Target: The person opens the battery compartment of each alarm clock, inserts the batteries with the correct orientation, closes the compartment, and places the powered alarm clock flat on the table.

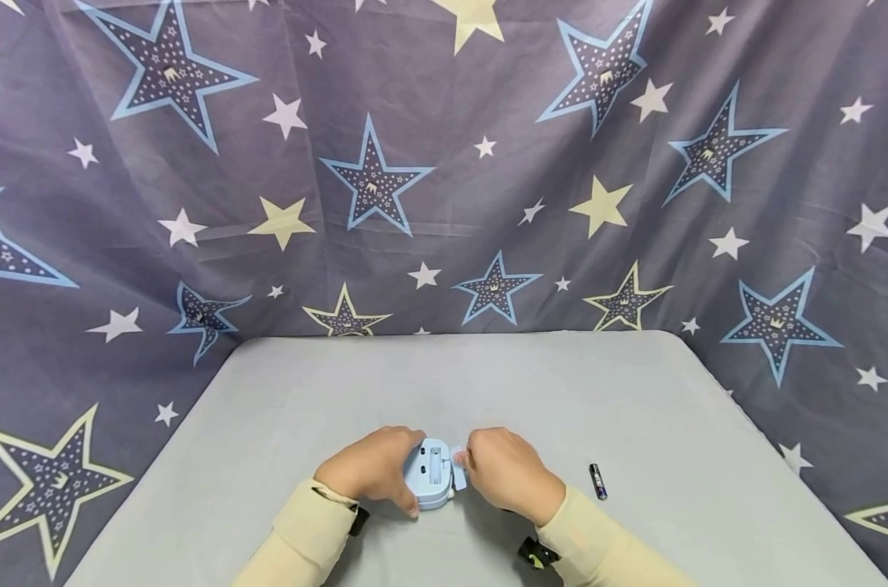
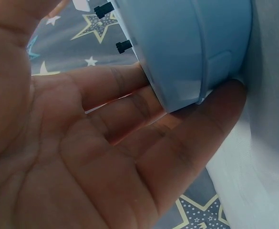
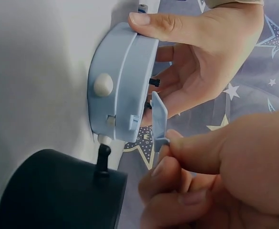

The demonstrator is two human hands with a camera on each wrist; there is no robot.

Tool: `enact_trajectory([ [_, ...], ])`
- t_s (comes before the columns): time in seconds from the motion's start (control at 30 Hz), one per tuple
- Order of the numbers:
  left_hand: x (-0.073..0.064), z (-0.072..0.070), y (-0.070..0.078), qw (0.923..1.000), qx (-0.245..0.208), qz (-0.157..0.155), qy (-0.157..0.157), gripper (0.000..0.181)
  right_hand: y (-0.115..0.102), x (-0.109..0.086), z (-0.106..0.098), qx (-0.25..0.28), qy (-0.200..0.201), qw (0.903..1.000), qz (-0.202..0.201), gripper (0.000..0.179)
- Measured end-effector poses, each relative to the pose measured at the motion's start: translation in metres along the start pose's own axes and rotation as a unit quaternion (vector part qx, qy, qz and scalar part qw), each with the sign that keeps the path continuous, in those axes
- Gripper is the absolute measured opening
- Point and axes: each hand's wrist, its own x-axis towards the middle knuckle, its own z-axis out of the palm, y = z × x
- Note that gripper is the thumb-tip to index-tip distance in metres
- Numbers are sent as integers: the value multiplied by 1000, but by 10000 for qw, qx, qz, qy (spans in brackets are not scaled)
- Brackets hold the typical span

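A small light blue alarm clock (image 1: pixel 430 494) stands on the table, back side up, with two black knobs and an uncovered battery slot (image 1: pixel 435 466). My left hand (image 1: pixel 373 466) grips it from the left, thumb on the near side and fingers round the far side. In the right wrist view that thumb presses the clock's blue casing (image 3: pixel 141 57). Between thumb and fingertips, my right hand (image 1: pixel 510 473) pinches the light blue battery cover (image 3: pixel 160 117), held close beside the clock's back.
One dark AA-type battery (image 1: pixel 598 481) lies on the grey table (image 1: pixel 634 408), right of my right hand. A star-patterned cloth (image 1: pixel 444 163) hangs behind the table and along its sides. In the right wrist view, a dark rounded object (image 3: pixel 58 191) fills the lower left.
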Motion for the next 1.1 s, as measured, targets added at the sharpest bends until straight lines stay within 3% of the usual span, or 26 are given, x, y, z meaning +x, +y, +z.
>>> enact_trajectory([
  [0.47,-1,1,0,10000,18,-34,-52,97,2,-11,1,-92,-175,9998,-1,37],
  [0.7,0,0,2,9998,-66,-105,-156,98,4,-16,-1,-183,-166,9995,-210,41],
  [1.1,-1,1,3,9998,45,-120,-182,102,-5,-30,-3,-561,-179,9972,-457,30],
])
